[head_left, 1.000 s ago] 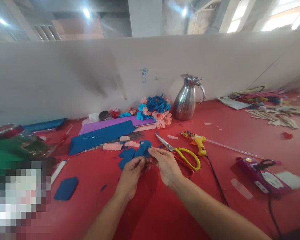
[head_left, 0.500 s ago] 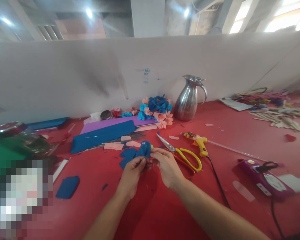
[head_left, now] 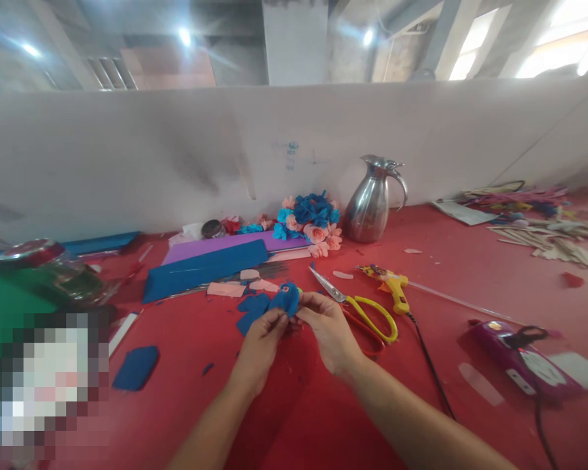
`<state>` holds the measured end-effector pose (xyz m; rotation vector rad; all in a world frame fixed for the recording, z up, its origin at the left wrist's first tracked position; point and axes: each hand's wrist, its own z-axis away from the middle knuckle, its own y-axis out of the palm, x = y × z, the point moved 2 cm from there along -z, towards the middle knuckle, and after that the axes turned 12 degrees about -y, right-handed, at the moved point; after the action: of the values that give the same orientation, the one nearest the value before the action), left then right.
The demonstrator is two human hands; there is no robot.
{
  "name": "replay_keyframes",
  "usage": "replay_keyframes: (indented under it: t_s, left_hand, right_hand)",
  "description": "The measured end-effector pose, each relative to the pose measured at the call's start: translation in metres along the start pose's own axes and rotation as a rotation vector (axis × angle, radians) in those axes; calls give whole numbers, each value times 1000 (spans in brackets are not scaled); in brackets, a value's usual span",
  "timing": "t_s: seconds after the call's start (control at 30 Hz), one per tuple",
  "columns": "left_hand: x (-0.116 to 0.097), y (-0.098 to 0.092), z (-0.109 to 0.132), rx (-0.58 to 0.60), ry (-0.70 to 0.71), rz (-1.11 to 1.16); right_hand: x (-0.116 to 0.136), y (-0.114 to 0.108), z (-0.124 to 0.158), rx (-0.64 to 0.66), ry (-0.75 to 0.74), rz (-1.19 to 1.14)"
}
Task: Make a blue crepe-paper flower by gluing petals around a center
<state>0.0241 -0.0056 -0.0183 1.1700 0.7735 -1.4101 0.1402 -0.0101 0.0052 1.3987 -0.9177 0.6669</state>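
Between my two hands is a blue paper flower (head_left: pixel 288 299) with a small pale centre and a bit of green at its right side. My left hand (head_left: pixel 263 339) pinches its lower edge between thumb and fingers. From the right, my right hand (head_left: pixel 326 326) closes on the flower's side and base; the fingertips partly hide what they grip there. Blue paper petals (head_left: pixel 252 312) lie on the red table just left of the flower. Beside my right hand rest scissors (head_left: pixel 355 307) with yellow handles, the blades pointing away to the left.
A yellow glue gun (head_left: pixel 394 290) with a black cord lies right of the scissors, near a purple power strip (head_left: pixel 524 362). Behind stand a steel jug (head_left: pixel 370 202) and a bunch of paper flowers (head_left: pixel 313 222). Blue paper (head_left: pixel 206 271) and a glass jar (head_left: pixel 73 271) are on the left.
The camera view has tipped slightly, so the scene sits a little lower and further right. The flower has turned slightly in my hands, and both hands keep their hold.
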Motion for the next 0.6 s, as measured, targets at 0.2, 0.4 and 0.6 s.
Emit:
replay_keyframes:
  t_s: [0.2,0.4,0.6]
  left_hand:
    - [-4,1,2,17,22,-14]
    - [-2,-1,0,22,36,-27]
    - [-1,-4,0,-4,41,-83]
  right_hand:
    - [-1,0,1,101,-14,30]
    - [-1,-3,0,128,-73,106]
    - [1,-4,-2,164,-82,101]
